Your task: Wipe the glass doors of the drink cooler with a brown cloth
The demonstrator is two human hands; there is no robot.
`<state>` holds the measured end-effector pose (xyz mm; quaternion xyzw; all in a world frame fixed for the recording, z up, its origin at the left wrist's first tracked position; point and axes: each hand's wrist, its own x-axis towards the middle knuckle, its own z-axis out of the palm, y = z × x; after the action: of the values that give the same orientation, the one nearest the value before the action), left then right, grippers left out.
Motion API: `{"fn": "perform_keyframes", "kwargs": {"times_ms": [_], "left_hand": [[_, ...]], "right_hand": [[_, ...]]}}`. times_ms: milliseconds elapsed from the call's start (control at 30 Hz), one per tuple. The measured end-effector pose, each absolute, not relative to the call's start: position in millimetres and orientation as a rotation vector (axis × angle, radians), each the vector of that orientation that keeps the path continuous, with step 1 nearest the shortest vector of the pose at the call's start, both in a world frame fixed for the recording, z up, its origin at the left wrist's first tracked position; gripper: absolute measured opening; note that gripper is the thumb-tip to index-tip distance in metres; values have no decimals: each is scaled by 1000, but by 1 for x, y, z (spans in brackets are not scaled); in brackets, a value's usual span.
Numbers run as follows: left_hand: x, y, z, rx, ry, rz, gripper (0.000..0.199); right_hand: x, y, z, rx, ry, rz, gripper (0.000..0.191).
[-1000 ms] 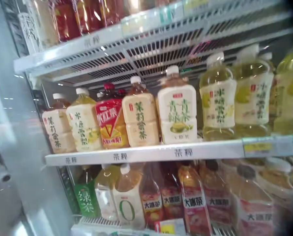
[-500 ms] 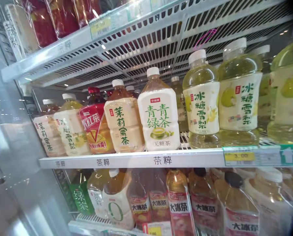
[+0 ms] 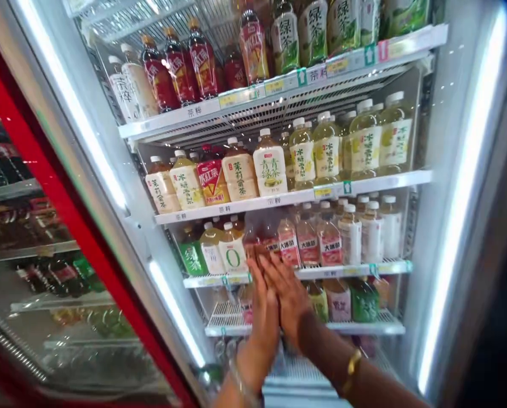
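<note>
My left hand [image 3: 265,314] and my right hand [image 3: 289,297] are raised in front of a drinks cooler. Their palms press together with the fingers stretched out, pointing up and away. No object shows between them. Behind the fingertips stands a row of iced tea bottles [image 3: 288,245] with pink-red labels, partly hidden by the hands. Beside them on the same shelf is a bottle with a green zero [image 3: 233,258]. On the shelf above, a white-labelled green tea bottle [image 3: 269,164] stands upright among pear drink bottles [image 3: 326,153] and jasmine tea bottles [image 3: 238,175].
Red-labelled tea bottles [image 3: 203,68] and green tea bottles [image 3: 313,34] line the upper shelf [image 3: 168,123]. Bright light strips run down both sides. At the left stands a red-framed glass door [image 3: 79,226], with more bottles seen beyond it.
The view has drawn back from the bottle shelves, so more of the cooler shows. Both my hands have come into view, pressed together. The bottles appear in the same places.
</note>
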<state>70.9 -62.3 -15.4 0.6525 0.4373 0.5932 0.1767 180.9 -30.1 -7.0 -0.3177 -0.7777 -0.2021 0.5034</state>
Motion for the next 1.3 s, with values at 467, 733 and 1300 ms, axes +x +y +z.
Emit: {"fn": "perform_keyframes", "kwargs": {"times_ms": [467,733,1300], "left_hand": [[51,-60,44,2482,1476,1482,67],[39,-8,90,3021,1802,1607,63],[28,16,82,3104,1705,2012,72]], "right_hand": [[219,-29,27,-790,-2043,-585,62],[216,-19,13,-683,-1948,-807,55],[206,-2,59,-676,-1590,-899,66]]}}
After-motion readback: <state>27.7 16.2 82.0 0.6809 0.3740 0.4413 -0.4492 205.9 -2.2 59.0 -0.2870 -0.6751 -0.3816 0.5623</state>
